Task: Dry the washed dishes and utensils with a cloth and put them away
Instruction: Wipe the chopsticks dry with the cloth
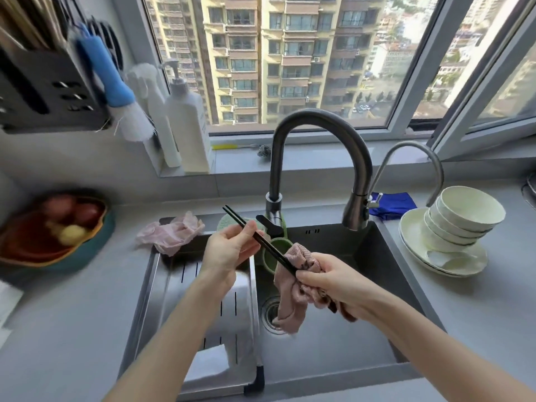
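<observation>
**Q:** How were the hands disposed in the near field?

**A:** The left hand (232, 250) was closed round the upper part of the black chopsticks (269, 248), which were pinched between thumb and fingers. The right hand (330, 281) was clenched on the pink cloth (290, 303), which was wrapped over the lower ends of the pair. The hands were held apart. The chopsticks were thus suspended above the sink basin (333, 352), just right of the steel draining tray (174, 300).

**Q:** How was the wiping step best carried out?

**A:** By judgement, the cloth should be kept squeezed around both sticks and drawn along their whole length. The pair should be turned a little within the left fingers so that every face is met. The portion covered by the left hand would be missed, so the grip would need to be exchanged end for end. The loose tail of the cloth was seen hanging over the drain strainer (272, 314) and is better gathered up, lest it be wetted again.

**Q:** What was recorded farther off?

**A:** White bowls (461, 221) were stacked on plates (406, 227) on the counter at right, beyond the gooseneck faucet (319, 120). Whether they had been dried could not be told. The wall rack (43, 88) at far left was too blurred to be confirmed as the chopsticks' storage.
</observation>
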{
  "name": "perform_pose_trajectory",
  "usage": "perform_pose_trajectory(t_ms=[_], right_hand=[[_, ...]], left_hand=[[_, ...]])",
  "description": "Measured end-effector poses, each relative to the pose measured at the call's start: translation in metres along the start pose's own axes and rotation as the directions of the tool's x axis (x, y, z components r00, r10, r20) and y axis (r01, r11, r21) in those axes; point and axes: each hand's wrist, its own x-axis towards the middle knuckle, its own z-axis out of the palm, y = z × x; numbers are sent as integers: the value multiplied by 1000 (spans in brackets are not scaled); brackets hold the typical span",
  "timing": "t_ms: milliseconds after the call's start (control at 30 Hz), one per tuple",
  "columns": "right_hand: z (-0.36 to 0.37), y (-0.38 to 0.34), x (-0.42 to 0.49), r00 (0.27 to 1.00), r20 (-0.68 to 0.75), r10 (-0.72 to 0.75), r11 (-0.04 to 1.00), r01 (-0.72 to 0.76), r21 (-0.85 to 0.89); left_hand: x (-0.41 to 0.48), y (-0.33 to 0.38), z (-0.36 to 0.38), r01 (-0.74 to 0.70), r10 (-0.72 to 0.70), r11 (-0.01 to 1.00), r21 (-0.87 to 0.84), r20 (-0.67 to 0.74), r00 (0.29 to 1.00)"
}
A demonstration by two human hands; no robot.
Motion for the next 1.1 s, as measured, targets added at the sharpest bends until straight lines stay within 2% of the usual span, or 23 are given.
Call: perform_pose_trajectory(t_ms=[67, 133, 300, 367, 433, 500, 667, 900, 1000, 1100], right_hand=[[3, -6, 9, 999, 33, -4, 992, -1, 126], [5, -13, 18, 998, 65, -25, 991, 16, 135], [15, -26, 40, 998, 48, -33, 998, 35, -48], [22, -37, 56, 996, -7, -89, 953, 83, -291], [31, -52, 72, 982, -58, -177, 796, 108, -596], [40, -69, 85, 976, -28, -215, 657, 123, -744], [66, -122, 109, 964, 108, -243, 465, 214, -859], [100, -187, 138, 901, 211, -380, 195, 301, -934], [115, -210, 147, 857, 247, -452, 168, 354, -920], [130, -228, 153, 829, 284, -482, 160, 402, -902]], left_hand=[[-2, 3, -4, -32, 33, 999, -8, 78, 996], [-2, 8, -8, -74, 75, 997, -22, 75, 994], [13, 40, -43, -131, 118, 989, -68, -160, 980], [18, 57, -63, -167, 145, 983, -80, -231, 962], [21, 77, -85, -243, 202, 965, -98, -311, 929], [22, 101, -109, -343, 295, 937, -65, -375, 879], [17, 157, -149, -505, 526, 847, 168, -413, 744], [-8, 249, -177, -694, 810, 580, 426, -395, 433], [-20, 297, -188, -728, 872, 474, 496, -382, 307], [-26, 338, -192, -741, 903, 407, 534, -355, 241]])
